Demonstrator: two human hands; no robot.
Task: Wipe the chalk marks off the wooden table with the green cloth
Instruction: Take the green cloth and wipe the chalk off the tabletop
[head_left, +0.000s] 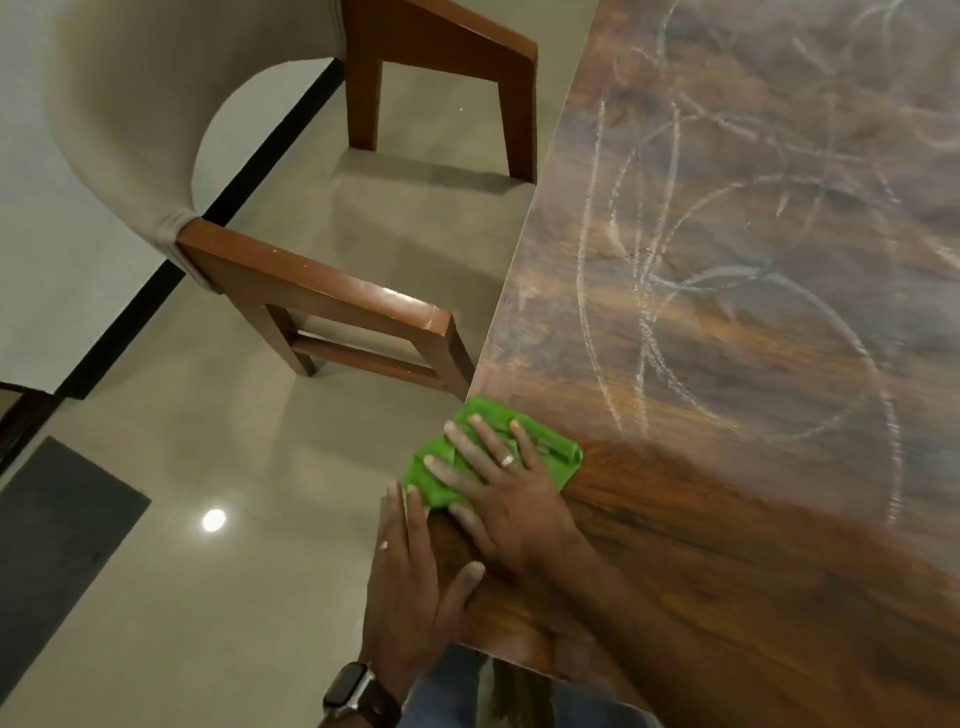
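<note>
dark wood grain fills the near right, where the wooden table (753, 545) shows bare, unmarked surface from the bottom of the frame up to the hands. a wristwatch (349, 688) sits on the left wrist at the bottom edge. the left hand (410, 587) lies flat with fingers straight along the table's left edge, thumb on the tabletop, fingertips just touching the near corner of the green cloth (493, 457); it grips nothing. the right hand (506, 499) presses flat on the cloth with fingers spread and straight, a ring (507, 460) on one finger, holding nothing in a curl. the cloth is bunched at the table's left edge, part of it hanging over the rim above the floor.

just past the cloth the chalk marks (727, 312) begin: pale loops and long strokes that cover the tabletop toward the far right, running close to the left edge.

left of the table, open tiled floor (182, 597) with a dark mat (57, 545) at the far left. farther off, a wooden armchair (332, 291) stands near the table edge, its seat reaching up to it, and a black skirting strip (156, 291) lines the wall behind.
</note>
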